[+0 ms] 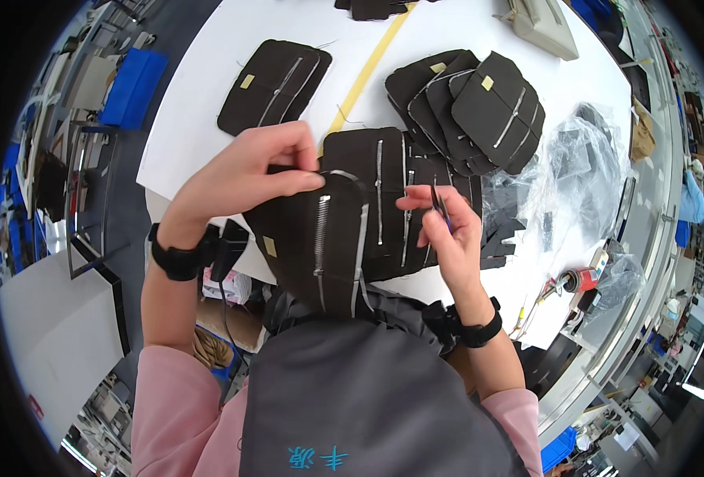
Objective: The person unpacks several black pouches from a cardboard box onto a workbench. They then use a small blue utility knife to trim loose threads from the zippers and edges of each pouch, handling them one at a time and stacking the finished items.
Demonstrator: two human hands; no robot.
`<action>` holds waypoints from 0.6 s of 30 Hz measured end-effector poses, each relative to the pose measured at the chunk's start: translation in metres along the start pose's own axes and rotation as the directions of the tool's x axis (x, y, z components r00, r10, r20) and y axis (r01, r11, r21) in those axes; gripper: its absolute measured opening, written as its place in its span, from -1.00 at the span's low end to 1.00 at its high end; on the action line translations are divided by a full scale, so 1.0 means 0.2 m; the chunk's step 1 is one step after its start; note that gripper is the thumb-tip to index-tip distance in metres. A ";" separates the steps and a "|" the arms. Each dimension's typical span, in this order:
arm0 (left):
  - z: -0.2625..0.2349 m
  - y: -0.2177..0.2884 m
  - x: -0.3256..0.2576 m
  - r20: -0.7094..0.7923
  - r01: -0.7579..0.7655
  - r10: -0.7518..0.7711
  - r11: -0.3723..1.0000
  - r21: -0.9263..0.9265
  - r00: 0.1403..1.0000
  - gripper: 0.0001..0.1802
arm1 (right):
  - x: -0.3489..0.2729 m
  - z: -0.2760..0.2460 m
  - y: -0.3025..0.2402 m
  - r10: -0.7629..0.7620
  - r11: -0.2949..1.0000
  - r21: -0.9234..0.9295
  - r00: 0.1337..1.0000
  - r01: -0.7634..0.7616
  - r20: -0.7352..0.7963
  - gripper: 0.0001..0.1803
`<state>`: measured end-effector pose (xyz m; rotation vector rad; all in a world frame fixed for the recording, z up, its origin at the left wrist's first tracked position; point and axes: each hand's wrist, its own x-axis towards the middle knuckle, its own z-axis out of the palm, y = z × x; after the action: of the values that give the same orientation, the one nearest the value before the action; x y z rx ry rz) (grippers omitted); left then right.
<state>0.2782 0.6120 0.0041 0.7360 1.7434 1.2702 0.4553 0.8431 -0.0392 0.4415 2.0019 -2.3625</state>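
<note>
Zippered black fabric panel [320,246] between both hands, zippers running near-vertically.

Black zippered fabric panel [320,246] held up, draped over table edge [169,191]

Matt black cloth panel [320,238] with shiny metal zips [321,238]

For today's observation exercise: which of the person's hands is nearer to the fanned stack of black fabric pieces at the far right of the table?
Right. The right hand sits just below the stack; the left hand is farther off, to its left, pinching the black piece.
</note>
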 end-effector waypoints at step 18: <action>0.39 -0.43 0.31 -0.411 -0.105 0.072 0.993 -0.057 0.909 -0.93 | 0.05 -0.08 0.28 -0.136 0.775 -0.621 0.927 -0.121 -0.350 -0.73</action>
<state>0.3179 0.6721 -0.1055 0.5330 1.9939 1.6362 0.4595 0.8493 -0.0980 0.8882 2.7854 -1.4979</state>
